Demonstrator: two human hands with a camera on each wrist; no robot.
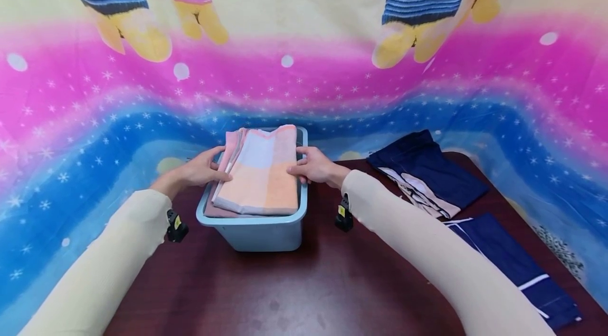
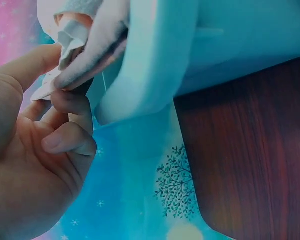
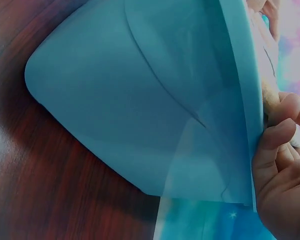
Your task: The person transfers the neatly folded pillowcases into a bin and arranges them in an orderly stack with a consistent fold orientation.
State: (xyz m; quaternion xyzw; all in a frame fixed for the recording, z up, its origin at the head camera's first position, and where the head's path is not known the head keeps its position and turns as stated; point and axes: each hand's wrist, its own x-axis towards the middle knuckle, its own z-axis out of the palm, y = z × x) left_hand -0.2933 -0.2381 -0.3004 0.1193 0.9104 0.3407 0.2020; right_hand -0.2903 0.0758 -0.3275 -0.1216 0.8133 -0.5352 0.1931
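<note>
A folded rectangular cloth of checked peach-and-white fabric lay in the mouth of a pale-blue rectangular plastic basin; the left hand, at nine o'clock, and right hand, at three, each pinched its edge in a closed grip, presumably keeping folds aligned.

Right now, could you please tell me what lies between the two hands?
Between the left hand and the right hand lies the folded checked cloth, over the opening of the light-blue bin. The head view shows this.
</note>
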